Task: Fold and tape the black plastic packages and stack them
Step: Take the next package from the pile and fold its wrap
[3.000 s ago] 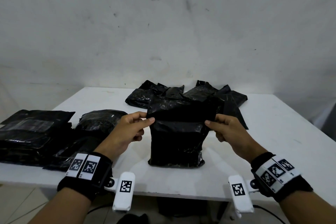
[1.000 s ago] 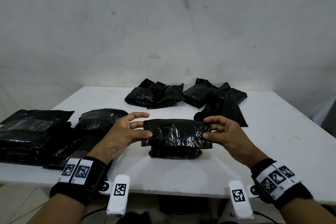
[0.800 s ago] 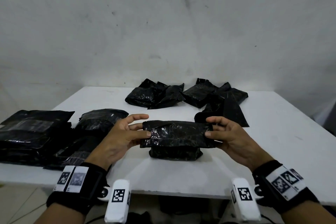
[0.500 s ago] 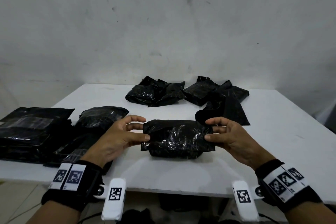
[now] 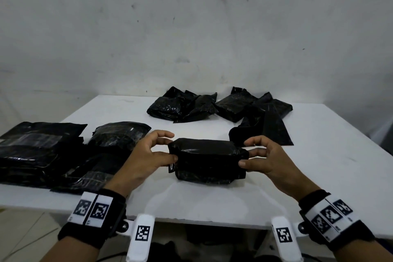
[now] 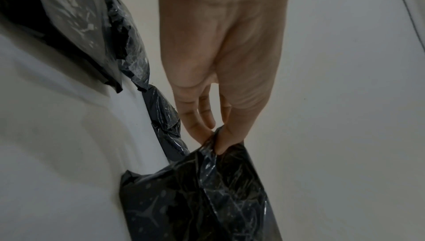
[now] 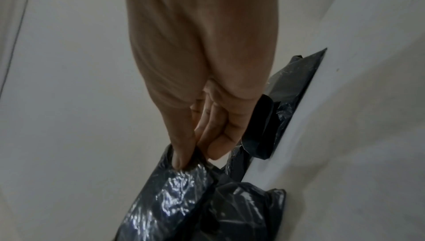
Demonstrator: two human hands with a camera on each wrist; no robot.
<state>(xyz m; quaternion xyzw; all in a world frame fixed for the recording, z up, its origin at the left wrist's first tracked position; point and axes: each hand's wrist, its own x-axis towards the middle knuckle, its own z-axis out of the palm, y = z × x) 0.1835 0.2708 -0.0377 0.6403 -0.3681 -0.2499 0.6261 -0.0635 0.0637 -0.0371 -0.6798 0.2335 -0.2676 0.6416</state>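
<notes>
Three seconds ago the black package stood tall between the hands with its top flap being turned down; now it lies folded into a squat bundle on the white bench, near the front edge. Since half a second ago it has barely shifted.

At the bundle's left end, the left hand pinches the plastic between thumb and fingertip, as the left wrist view shows. Opposite it, the right hand pinches the right end, thumb pressed onto the film and the other fingers curled behind it. From the head view the folded flap seems to lie across the top, though the dark film makes the edge hard to trace.

On the left side of the bench sits a pile of flat black packages, with one plump packet just beside it. Toward the far edge, well apart from the hands, lies a loose heap of crumpled packages and another to its right.
</notes>
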